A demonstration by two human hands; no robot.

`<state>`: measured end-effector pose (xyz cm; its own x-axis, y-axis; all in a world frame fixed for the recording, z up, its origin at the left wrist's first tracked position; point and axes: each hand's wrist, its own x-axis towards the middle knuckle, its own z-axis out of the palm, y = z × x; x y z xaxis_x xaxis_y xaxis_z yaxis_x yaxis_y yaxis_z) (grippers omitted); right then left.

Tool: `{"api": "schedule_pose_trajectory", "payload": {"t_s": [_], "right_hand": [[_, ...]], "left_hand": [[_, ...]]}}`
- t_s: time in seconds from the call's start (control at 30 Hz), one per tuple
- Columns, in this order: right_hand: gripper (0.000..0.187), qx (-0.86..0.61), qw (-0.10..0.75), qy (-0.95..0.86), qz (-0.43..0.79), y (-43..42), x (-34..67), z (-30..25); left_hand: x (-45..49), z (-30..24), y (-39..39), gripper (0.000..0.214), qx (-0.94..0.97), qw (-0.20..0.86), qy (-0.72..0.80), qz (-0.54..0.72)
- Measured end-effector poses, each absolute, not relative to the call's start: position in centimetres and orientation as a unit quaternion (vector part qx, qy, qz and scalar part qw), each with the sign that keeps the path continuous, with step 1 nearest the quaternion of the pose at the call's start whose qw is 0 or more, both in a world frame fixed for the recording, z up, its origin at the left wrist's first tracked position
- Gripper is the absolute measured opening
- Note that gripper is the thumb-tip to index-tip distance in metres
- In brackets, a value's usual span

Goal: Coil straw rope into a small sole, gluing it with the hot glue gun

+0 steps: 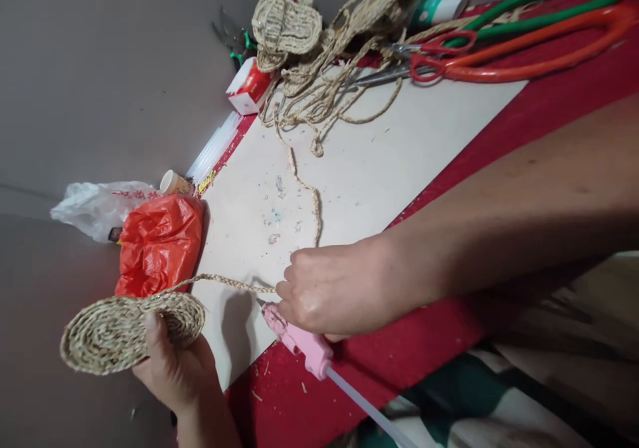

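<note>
A flat, coiled sole of braided straw (107, 335) is in my left hand (174, 371), with the thumb pressed on its upper face. From the sole a braided straw cord (227, 280) runs right to my right hand (332, 288). Closed fingers of that hand wrap a pink glue gun (294, 338), whose handle is hidden. Its metal nozzle points left, near the cord, and a long glue stick (367, 405) sticks out of its back. The cord emerges above my right hand and reaches up the white board; whether the fingers also pinch it is hidden.
On the white board (359, 168) lies a heap of straw cord (319, 95), beside a woven straw piece (287, 25). Large scissors (529, 52) and smaller red-handled scissors (429, 55) lie at upper right. A red plastic bag (160, 245), paper cup (176, 183) and glue sticks (214, 145) line the left edge.
</note>
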<state>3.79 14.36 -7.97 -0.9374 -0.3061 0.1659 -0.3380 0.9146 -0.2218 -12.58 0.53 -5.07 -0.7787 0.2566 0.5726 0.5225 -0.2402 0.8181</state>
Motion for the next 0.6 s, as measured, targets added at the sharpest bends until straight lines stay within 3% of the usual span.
{"api": "schedule_pose_trajectory", "payload": {"t_s": [0.1, 0.23, 0.37, 0.43, 0.6], "right_hand": [[0.018, 0.153, 0.066, -0.979, 0.116, 14.8, 4.0, -7.5], [0.027, 0.15, 0.078, -0.97, 0.177, 15.6, 4.2, -6.1], [0.029, 0.113, 0.258, -0.906, 0.316, 16.0, 3.1, -6.0], [0.039, 0.105, 0.324, -0.862, 0.374, 16.1, 2.0, -6.6], [0.06, 0.153, 0.261, -0.809, 0.504, 16.2, 0.4, -8.2]], "left_hand": [[-12.0, -4.8, 0.5, 0.041, -0.332, 0.189, -0.61, -0.694], [-11.0, -5.0, 0.1, 0.04, -0.346, 0.222, -0.657, -0.633], [-10.5, -5.6, -0.8, 0.03, -0.385, 0.191, -0.687, -0.586], [-10.9, -5.9, -1.5, 0.033, -0.396, 0.155, -0.709, -0.563], [-12.5, -6.9, -3.2, 0.048, -0.402, 0.085, -0.751, -0.517]]}}
